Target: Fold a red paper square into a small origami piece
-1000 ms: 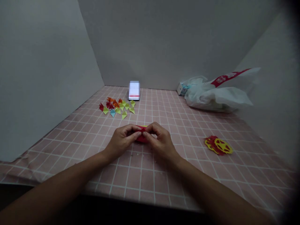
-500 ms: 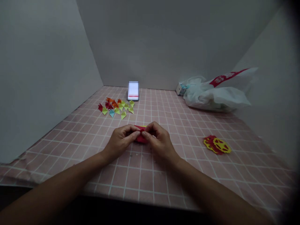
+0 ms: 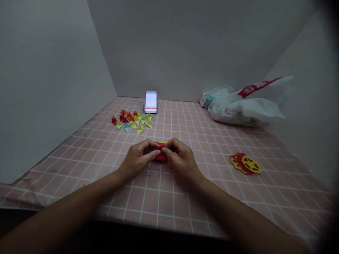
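Observation:
Both of my hands meet over the middle of the table, pinching a small piece of red paper (image 3: 160, 155) from its two sides. My left hand (image 3: 140, 155) has thumb and forefinger closed on the paper's left part. On the other side my right hand (image 3: 178, 155) grips it the same way, the two thumb tips almost touching. A thin strip of yellow paper (image 3: 164, 142) shows behind the red. My fingers hide much of the fold. Tiny paper scraps (image 3: 156, 174) lie on the cloth just below.
Several folded paper figures (image 3: 131, 120) in red, orange, yellow and blue stand at the back left. Behind them is a lit phone (image 3: 150, 102). Red and yellow cut-out discs (image 3: 246, 164) lie at the right. A white plastic bag (image 3: 241, 109) and a small box (image 3: 204, 100) rest at the back right.
My thumbs have shifted slightly along the red paper, and my hands stay pinched on it. The whole view has moved very slightly.

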A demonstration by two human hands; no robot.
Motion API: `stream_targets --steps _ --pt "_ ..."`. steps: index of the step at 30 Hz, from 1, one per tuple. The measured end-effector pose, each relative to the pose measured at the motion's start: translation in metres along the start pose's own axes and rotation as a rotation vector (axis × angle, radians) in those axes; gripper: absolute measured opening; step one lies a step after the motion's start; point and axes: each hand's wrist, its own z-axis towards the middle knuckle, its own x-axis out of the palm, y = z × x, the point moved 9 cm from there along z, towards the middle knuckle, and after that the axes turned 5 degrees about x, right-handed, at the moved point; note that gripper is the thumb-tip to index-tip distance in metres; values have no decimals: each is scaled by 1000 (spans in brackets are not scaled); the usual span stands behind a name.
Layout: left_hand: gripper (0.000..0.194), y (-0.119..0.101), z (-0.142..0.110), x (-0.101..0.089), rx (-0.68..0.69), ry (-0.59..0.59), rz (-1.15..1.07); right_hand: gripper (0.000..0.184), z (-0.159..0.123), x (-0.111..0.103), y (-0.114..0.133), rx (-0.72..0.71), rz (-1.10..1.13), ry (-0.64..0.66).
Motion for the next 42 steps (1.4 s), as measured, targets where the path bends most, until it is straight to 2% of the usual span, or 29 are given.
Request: stream_targets --steps 5,10,18,29,36,42 --pt "11 -1 1 -4 15 -13 43 16 0 0 -1 6 -8 2" --pt "14 4 2 -3 -50 -7 -50 15 2 2 -6 43 16 27" --pt "21 14 2 -13 -137 -132 -191 10 2 8 -15 114 143 87" --pt "14 5 1 -6 -89 -85 -125 17 2 6 -16 149 114 49" --pt "13 5 1 -12 -71 -126 -81 13 2 13 -21 226 271 101" --pt "13 3 1 -3 -65 -46 -10 13 -2 12 -17 180 170 73"
